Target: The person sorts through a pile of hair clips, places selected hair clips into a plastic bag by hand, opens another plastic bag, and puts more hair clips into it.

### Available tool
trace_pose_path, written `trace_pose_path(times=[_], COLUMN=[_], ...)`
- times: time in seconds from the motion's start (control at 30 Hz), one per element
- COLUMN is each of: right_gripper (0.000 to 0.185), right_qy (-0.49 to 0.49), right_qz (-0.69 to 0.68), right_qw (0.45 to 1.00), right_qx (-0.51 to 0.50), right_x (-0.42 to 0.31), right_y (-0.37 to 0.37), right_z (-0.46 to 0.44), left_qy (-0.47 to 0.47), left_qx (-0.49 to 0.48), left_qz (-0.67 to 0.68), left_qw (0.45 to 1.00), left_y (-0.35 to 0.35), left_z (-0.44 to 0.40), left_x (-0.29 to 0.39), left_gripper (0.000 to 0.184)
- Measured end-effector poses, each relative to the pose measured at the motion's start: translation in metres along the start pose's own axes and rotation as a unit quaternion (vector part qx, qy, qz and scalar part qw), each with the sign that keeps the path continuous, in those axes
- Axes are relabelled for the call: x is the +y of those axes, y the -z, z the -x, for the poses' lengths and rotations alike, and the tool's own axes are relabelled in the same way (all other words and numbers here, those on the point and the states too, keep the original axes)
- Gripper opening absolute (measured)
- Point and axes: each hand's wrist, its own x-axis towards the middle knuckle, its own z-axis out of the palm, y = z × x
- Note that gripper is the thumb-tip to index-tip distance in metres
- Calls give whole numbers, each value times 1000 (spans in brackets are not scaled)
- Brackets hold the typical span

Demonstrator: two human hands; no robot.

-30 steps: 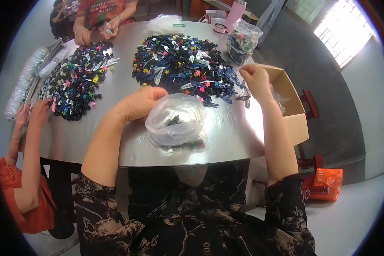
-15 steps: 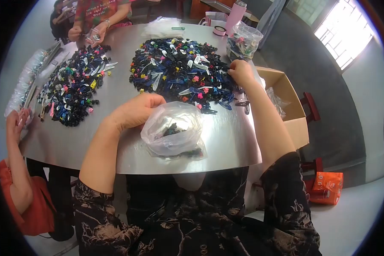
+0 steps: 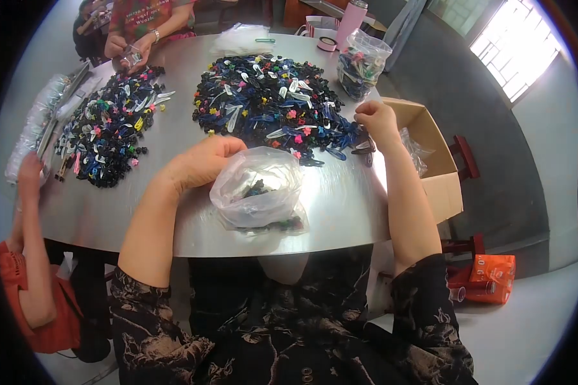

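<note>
My left hand (image 3: 209,160) pinches the rim of an open clear plastic bag (image 3: 257,186) standing near the table's front edge. A few dark clips lie inside the bag. My right hand (image 3: 377,120) is closed, thumb against fingers, at the right edge of a large pile of hair clips (image 3: 270,102); what it holds, if anything, is too small to make out. Dark brown clips (image 3: 365,149) lie just below that hand. The pile mixes black, blue and white clips with small coloured flower shapes.
Behind my right hand stand a filled clear bag (image 3: 363,64), a pink bottle (image 3: 353,22) and a tape roll (image 3: 327,43). An open cardboard box (image 3: 443,192) is at the right. Flat bags (image 3: 241,40) lie behind the pile. Two people work by a second clip pile (image 3: 109,128).
My right hand moved in over the pile's right side, then back slightly toward me. My left hand stayed at the bag. The co-worker at the left moved their hands.
</note>
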Motion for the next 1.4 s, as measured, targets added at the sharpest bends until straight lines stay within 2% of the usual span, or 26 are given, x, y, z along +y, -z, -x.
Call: trace_pose_path(times=[0.03,0.17,0.23,0.27,0.33,0.37,0.43,0.53,0.67,0.77,0.87,0.93,1.03,1.07,1.1,1.13,1.2,1.23,1.27,1.33,1.4], right_gripper=[15,15,17,17,19,19,21,21,18,13,12,14,18,19,18,17,17,17,17,17,16], right_qy=[-19,-27,-2,-2,43,42,46,42,49,19,52,106,174,162,216,204,344,376,377,202,203], right_qz=[-96,-164,-58,-58,60,59,149,108,105,78,3,-148,-223,-211,-192,-183,-124,-135,-135,-116,-118], right_qw=[995,986,998,998,997,997,987,989,990,995,998,980,942,939,929,920,893,887,886,937,934], right_qx=[-3,14,23,23,13,13,-46,-88,-76,-58,-17,-84,-180,-219,-231,-279,-264,-231,-233,-260,-268], right_x=[4,5,4,4,5,6,5,-3,-6,-14,-28,-61,-113,-143,-150,-166,-174,-171,-172,-173,-170], right_y=[1,5,13,15,18,15,7,7,8,10,13,16,7,11,3,2,-5,-8,-6,4,0], right_z=[0,6,7,8,10,10,9,16,17,18,20,34,63,83,91,104,114,112,111,112,119], left_qy=[0,-4,-5,-1,4,1,0,-2,-1,2,-1,-2,1,0,-1,-1,-9,-9,-9,-9,-8], left_qx=[-1,5,8,7,5,4,2,3,7,9,7,3,2,1,1,0,10,12,7,5,-4], left_qz=[0,-21,-24,-25,-25,-18,-13,7,-4,-2,-16,-29,-13,-7,-2,-3,26,26,18,12,-3], left_qw=[1000,1000,1000,1000,1000,1000,1000,1000,1000,1000,1000,1000,1000,1000,1000,1000,1000,1000,1000,1000,1000], left_y=[0,-1,-1,-1,-2,-2,-2,-2,-2,-2,-1,0,-1,-2,-2,-3,-4,-4,-3,0,1], left_z=[0,0,1,2,2,2,1,0,1,1,1,1,-1,0,0,0,0,0,-1,-1,-2], left_x=[0,2,4,6,6,5,3,2,5,4,5,4,4,5,5,5,4,3,2,-1,-2], left_gripper=[21,20,20,20,20,20,20,20,20,20,20,19,19,19,19,19,21,21,21,20,22])
